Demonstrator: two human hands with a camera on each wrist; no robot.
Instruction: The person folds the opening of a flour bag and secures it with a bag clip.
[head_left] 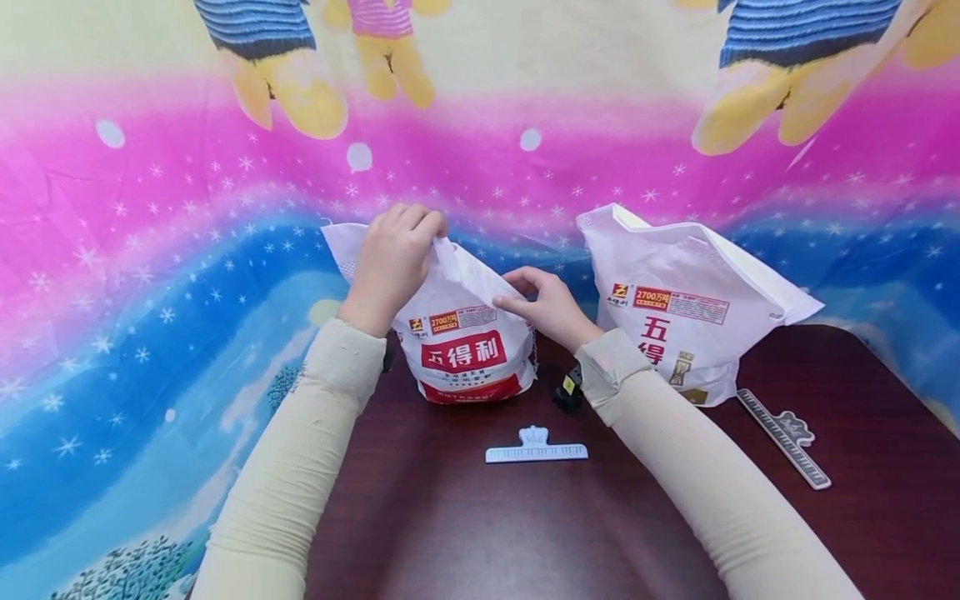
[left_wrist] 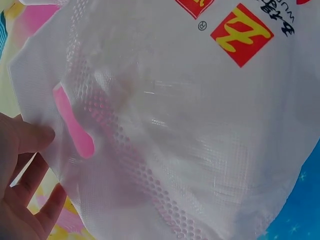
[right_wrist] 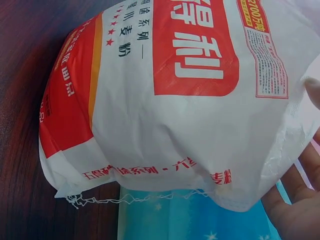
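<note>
A white flour bag [head_left: 461, 354] with a red label stands on the table, its upper part raised between both hands. My left hand [head_left: 393, 262] pinches the top edge at the left, thumb on the near face. In the left wrist view, the thumb and fingers of that hand [left_wrist: 30, 165] hold the bag's rim beside a cut-out handle slot [left_wrist: 74, 122]. At the right edge of the top, my right hand [head_left: 551, 304] grips the bag between thumb and fingers. Loose stitching thread [right_wrist: 135, 198] runs along the bag's lower seam in the right wrist view.
A second white flour bag [head_left: 660, 267] stands to the right, its mouth spread. On the dark wood table [head_left: 480, 533] lie a white bag clip [head_left: 536, 452] in front and a grey-and-white one [head_left: 783, 437] at the right. A patterned cloth [head_left: 480, 100] hangs behind.
</note>
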